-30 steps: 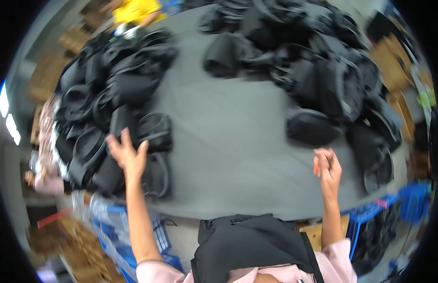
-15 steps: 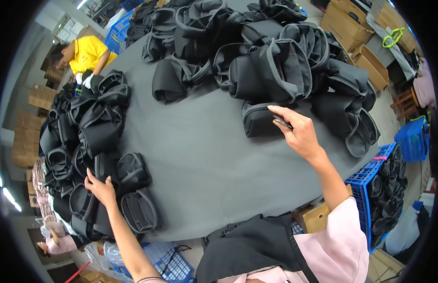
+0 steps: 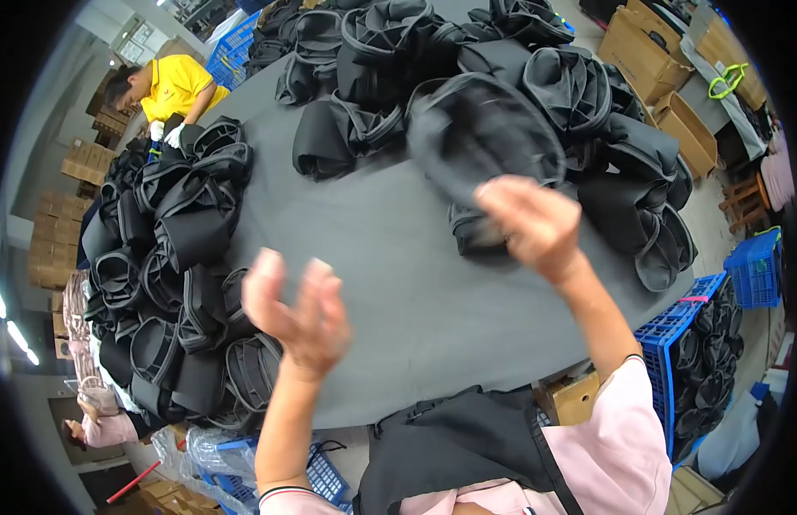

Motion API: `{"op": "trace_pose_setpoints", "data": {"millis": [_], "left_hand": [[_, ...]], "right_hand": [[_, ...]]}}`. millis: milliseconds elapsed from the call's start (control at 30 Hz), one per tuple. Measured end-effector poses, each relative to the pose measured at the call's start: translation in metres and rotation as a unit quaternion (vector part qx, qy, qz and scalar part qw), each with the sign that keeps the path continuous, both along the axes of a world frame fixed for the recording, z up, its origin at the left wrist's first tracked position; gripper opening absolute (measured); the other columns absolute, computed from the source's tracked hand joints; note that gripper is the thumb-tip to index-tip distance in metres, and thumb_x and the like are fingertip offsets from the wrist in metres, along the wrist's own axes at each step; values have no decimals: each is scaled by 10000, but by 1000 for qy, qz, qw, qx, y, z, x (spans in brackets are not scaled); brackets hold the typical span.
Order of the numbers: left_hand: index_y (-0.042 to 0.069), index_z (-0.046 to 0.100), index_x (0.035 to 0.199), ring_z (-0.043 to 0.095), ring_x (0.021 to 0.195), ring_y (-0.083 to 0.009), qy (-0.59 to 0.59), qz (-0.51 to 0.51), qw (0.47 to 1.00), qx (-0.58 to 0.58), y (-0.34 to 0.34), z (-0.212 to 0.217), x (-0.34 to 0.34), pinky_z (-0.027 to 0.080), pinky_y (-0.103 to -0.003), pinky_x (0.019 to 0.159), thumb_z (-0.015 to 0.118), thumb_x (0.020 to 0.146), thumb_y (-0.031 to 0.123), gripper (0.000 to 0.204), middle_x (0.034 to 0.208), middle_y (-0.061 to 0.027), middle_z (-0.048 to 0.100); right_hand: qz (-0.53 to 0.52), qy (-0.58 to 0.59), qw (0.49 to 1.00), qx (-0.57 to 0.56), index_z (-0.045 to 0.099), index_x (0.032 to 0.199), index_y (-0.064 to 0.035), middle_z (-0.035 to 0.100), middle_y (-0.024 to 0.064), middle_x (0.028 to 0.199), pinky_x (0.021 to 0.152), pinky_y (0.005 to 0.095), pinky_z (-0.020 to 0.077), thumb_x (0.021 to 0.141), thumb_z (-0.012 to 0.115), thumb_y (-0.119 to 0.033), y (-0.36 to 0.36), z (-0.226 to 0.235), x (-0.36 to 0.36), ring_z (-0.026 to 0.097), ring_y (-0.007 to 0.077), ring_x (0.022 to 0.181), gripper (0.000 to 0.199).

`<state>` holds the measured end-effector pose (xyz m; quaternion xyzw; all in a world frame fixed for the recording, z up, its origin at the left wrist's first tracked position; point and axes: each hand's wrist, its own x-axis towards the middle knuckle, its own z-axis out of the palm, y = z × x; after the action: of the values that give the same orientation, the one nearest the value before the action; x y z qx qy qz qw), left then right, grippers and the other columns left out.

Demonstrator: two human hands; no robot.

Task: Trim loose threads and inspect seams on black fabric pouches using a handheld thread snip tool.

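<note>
My right hand is closed on the near rim of a black fabric pouch, which is lifted and tilted with its mouth facing me. Motion smears both, and whatever else lies in the palm is hidden. Below the raised pouch, another black pouch rests on the grey-covered table. My left hand hangs over the table's left part, fingers spread and holding nothing. Closest to it is the left heap of black pouches, apart from the fingers.
More black pouches are piled along the far and right edges. A blue crate full of pouches stands at the right. Across the far left, a person in a yellow shirt handles pouches with white gloves. Cardboard boxes stand at the far right.
My left hand has left the left heap and moved right, over the table. My right hand, which held a small dark tool, now has a pouch raised from the far pile.
</note>
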<state>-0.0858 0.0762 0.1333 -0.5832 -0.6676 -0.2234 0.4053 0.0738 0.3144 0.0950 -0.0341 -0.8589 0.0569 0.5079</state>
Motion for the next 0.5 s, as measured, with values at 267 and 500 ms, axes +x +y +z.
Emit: {"op": "trace_pose_setpoints", "data": {"millis": [267,500], "left_hand": [[-44,568,928,580,823,-361,-595,41,787,-157,-44,-158,55,463,-402,717,498,779,-49,164,914,-217,593],[-80,566,851,564,790,-432,-671,147,709,-160,-71,-169,58,442,-426,668,523,720,5,162,831,-265,603]], "right_hand": [[178,-186,949,-180,651,785,-115,643,-65,948,499,234,477,644,652,-90,-146,-118,27,522,91,575,144],[207,-111,716,-657,630,916,-38,634,45,848,483,207,457,777,578,31,-168,-114,48,559,74,645,163]]}}
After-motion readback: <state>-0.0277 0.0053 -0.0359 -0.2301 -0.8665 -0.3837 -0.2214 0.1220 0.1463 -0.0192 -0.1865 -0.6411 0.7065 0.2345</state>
